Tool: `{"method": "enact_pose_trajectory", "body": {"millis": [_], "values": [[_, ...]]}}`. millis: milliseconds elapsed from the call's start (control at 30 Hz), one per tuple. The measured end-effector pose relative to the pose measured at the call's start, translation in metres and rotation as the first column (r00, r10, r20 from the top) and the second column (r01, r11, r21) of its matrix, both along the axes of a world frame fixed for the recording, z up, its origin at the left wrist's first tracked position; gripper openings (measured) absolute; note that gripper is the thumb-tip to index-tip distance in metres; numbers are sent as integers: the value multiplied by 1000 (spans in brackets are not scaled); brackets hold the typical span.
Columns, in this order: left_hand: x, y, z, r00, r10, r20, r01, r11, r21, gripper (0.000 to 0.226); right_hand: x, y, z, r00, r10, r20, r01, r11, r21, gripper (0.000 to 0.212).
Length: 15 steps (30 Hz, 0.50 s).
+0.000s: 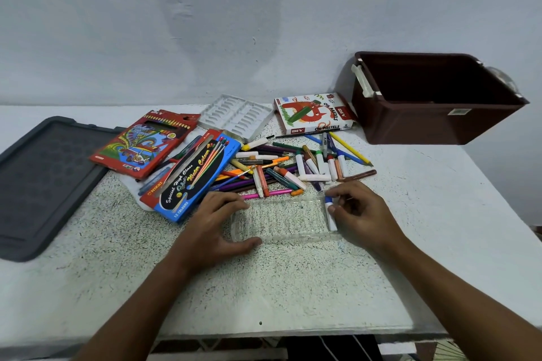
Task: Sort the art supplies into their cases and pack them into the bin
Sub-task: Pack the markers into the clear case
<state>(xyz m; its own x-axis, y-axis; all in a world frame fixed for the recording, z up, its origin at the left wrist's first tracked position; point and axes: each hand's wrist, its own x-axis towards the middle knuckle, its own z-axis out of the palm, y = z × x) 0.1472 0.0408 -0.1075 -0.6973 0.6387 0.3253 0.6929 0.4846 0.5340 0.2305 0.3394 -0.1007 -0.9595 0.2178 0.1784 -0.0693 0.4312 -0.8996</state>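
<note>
A clear plastic tray [281, 220] lies on the table in front of me. My left hand [218, 223] grips its left end, thumb on the near rim. My right hand [360, 211] pinches a white tube with a blue cap [330, 214] and holds it in the tray's right end. Behind the tray spreads a loose pile of pencils, pastels and paint tubes [287, 167]. The blue water colour box [193, 176], red colour pencil box [146, 143], oil pastels box [313, 113] and white moulded tray [237, 116] lie around the pile. The brown bin [434, 97] stands open at the back right.
A dark grey lid [44, 182] lies flat at the table's left edge. The wall rises right behind the table. The table's near edge [278, 331] runs below my forearms, and the right edge falls away beside the bin.
</note>
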Motion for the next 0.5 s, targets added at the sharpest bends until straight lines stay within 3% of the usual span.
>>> {"method": "enact_pose_trajectory", "body": {"millis": [500], "values": [[-1,0,-1,1000,6,-4,-5,1000,4,68,-1,-1,1,999,10,34,-9,999,-32,20]]}}
